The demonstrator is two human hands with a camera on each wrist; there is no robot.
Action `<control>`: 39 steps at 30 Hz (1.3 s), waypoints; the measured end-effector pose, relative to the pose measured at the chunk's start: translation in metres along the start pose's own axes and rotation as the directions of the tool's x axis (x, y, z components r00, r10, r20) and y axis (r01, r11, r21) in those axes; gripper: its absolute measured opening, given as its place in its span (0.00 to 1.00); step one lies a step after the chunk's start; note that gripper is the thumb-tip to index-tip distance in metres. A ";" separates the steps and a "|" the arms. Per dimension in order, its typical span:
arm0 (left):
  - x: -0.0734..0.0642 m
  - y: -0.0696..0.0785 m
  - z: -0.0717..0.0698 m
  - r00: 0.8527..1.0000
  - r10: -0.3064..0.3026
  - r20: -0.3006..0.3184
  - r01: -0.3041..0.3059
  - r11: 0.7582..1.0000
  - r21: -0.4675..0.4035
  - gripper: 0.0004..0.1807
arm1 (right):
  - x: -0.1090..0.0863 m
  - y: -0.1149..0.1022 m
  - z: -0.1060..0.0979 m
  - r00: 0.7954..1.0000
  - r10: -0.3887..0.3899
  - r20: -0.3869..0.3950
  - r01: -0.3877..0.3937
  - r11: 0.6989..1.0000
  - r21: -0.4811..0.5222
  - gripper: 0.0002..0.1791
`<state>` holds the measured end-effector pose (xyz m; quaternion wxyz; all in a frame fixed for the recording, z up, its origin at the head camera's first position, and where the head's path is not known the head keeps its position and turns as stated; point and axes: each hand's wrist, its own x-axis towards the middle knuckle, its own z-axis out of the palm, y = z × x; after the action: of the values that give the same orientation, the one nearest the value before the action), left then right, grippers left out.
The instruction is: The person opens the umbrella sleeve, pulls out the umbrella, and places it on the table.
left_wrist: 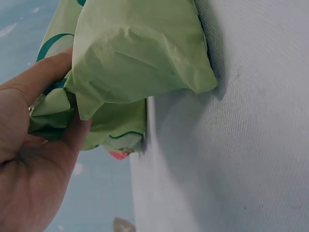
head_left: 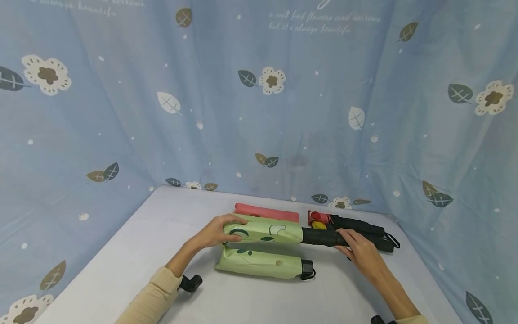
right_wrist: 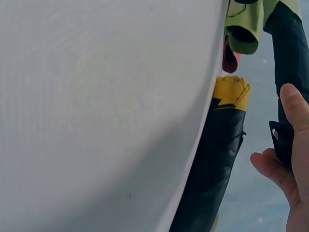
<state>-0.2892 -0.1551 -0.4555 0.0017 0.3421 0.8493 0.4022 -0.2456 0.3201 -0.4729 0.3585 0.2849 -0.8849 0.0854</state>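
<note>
A folded black umbrella is partly inside a light green printed sleeve, held above the table. My left hand grips the sleeve's left end; the left wrist view shows thumb and fingers pinching the bunched green fabric. My right hand holds the black umbrella to the right of the sleeve's mouth, thumb on one side and fingers on the other. Nearer me lies another green sleeve with a black end and strap sticking out.
Behind the raised sleeve lies a red sleeve, and another green sleeve shows beside it. At the back right are a black umbrella with a red end and one with a yellow end. A patterned blue curtain surrounds the white table.
</note>
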 end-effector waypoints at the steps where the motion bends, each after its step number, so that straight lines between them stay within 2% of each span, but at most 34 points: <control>1: 0.000 0.000 0.000 1.000 0.005 0.000 -0.005 1.000 0.006 0.27 | 0.000 0.001 -0.001 1.000 -0.002 0.000 0.002 1.000 -0.003 0.30; 6: 0.003 -0.001 -0.002 1.000 0.019 -0.003 -0.019 0.999 0.027 0.27 | -0.001 0.004 -0.007 1.000 0.004 0.006 -0.004 1.000 -0.019 0.31; 18: 0.002 -0.005 0.000 1.000 -0.004 -0.010 0.004 1.000 0.023 0.25 | -0.016 0.016 -0.017 1.000 0.008 0.018 -0.007 0.999 -0.046 0.31; 28: 0.001 -0.003 0.006 0.998 0.055 -0.022 -0.053 0.996 0.076 0.24 | -0.036 0.025 -0.028 0.998 0.045 0.047 -0.042 0.997 -0.062 0.31; 34: 0.002 -0.007 0.007 1.000 0.022 -0.018 -0.021 0.997 0.075 0.25 | -0.045 0.033 -0.033 0.996 0.053 0.069 -0.049 0.997 -0.056 0.32; 39: 0.001 -0.009 0.008 0.999 0.017 -0.039 -0.013 0.996 0.084 0.24 | -0.051 0.041 -0.037 0.996 0.061 0.072 -0.056 0.996 -0.073 0.32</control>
<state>-0.2929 -0.1530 -0.4670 -0.0328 0.3402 0.8627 0.3729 -0.2172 0.3893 -0.4793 0.3325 0.2488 -0.9081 0.0537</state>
